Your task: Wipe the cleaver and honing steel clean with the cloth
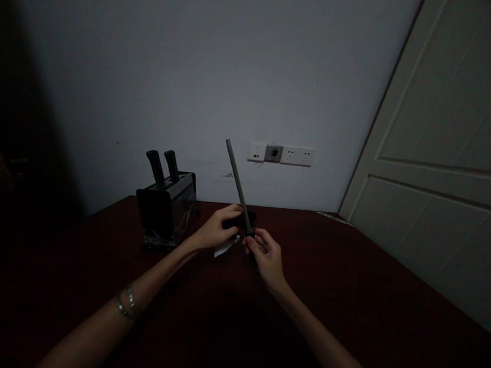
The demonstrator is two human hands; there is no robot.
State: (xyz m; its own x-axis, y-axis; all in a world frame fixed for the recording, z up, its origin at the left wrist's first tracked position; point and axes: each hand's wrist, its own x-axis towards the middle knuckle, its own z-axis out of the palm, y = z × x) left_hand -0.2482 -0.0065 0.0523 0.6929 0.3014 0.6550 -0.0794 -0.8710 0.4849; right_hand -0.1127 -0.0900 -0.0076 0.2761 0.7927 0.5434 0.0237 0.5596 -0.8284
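My right hand is closed around the base of a grey honing rod that points up and to the left. My left hand is closed on the black handle of a knife, and its pale blade tip shows just below the hand. Both hands meet over the middle of the dark red table. Bracelets sit on my left wrist.
A black knife block with two black handles sticking out stands at the back left of the table. Wall sockets sit on the grey wall behind. A white door fills the right side. The left is dark.
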